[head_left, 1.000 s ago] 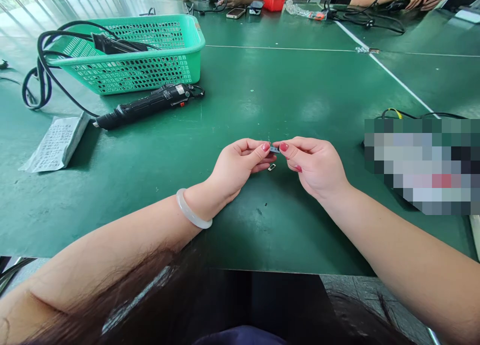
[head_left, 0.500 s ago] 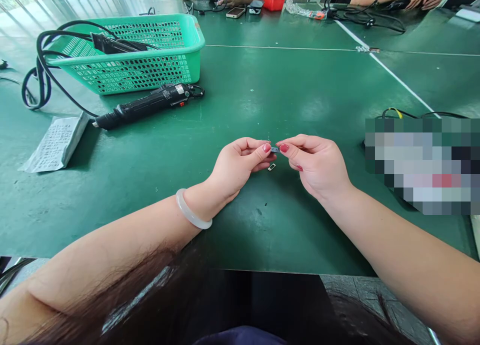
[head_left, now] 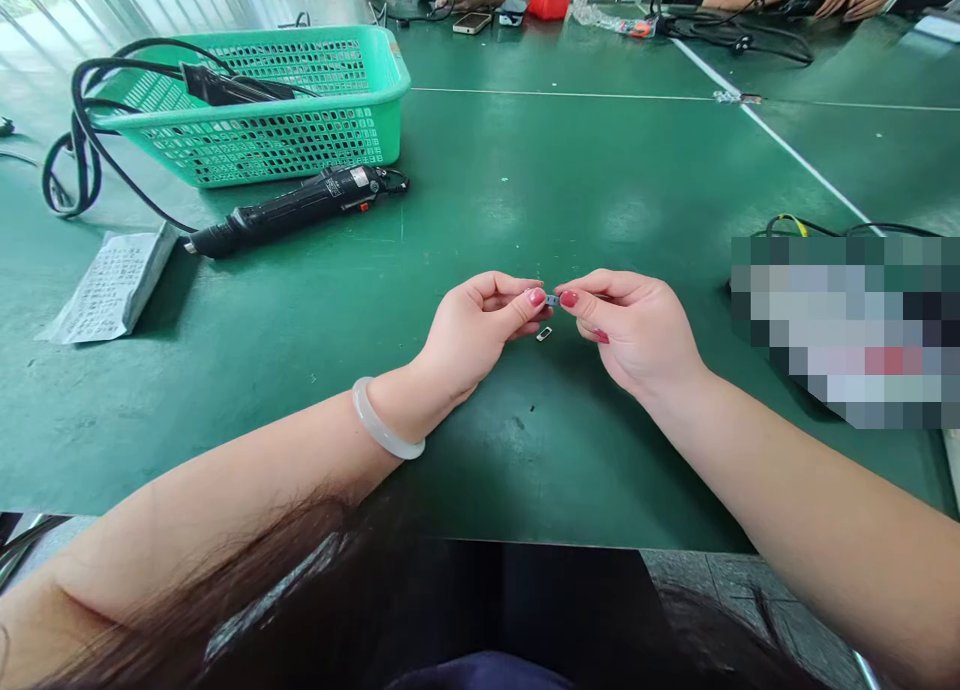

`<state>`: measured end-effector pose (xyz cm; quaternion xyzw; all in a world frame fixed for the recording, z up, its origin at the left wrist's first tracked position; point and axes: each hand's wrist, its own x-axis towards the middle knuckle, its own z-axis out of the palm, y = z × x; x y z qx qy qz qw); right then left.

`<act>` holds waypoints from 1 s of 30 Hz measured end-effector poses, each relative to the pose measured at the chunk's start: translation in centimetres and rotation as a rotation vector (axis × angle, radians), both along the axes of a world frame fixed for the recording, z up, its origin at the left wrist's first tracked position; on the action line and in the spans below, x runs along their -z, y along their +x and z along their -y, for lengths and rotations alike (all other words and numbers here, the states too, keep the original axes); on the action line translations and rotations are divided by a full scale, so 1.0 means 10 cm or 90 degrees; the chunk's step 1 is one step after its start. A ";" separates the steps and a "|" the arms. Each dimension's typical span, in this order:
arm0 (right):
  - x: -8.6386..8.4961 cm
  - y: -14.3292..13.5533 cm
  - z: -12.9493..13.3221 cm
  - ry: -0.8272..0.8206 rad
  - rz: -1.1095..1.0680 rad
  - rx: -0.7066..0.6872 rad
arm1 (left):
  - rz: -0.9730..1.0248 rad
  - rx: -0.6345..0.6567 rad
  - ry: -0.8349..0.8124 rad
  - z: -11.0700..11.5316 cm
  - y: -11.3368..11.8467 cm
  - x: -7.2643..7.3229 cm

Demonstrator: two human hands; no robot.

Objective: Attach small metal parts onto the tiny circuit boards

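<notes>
Between my two hands is a small grey-blue part (head_left: 552, 300), too small to identify and mostly covered by fingertips. My left hand (head_left: 480, 320) pinches its left end between thumb and fingers. The right end is pinched by my right hand (head_left: 634, 325). Just below the fingertips, a tiny rectangular metal piece with a pale middle (head_left: 544, 334) lies on the green table (head_left: 487, 210). A white bangle (head_left: 386, 422) circles my left wrist.
At the left stands a green plastic basket (head_left: 300, 135) with black cable over its rim. A black electric screwdriver (head_left: 292, 210) lies before it, beside a paper-wrapped packet (head_left: 112, 282). A pixelated area (head_left: 847, 330) covers something at right. Two people sit at the far edge near a red box (head_left: 549, 1).
Both hands stay almost in place, still pinching the small part. Its visible portion between the fingertips has shifted slightly; the left thumb has moved a little to the right.
</notes>
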<state>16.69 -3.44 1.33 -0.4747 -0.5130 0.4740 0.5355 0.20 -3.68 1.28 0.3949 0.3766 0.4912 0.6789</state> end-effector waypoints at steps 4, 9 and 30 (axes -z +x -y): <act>0.02 0.01 0.01 0.029 0.028 -0.008 | 0.007 0.001 0.006 0.00 -0.01 0.00; 0.05 0.03 0.00 0.067 0.113 0.003 | -0.003 -0.005 0.036 -0.03 -0.02 0.02; -0.04 0.28 -0.07 0.255 0.551 0.040 | -0.456 -0.018 0.235 0.02 -0.05 -0.04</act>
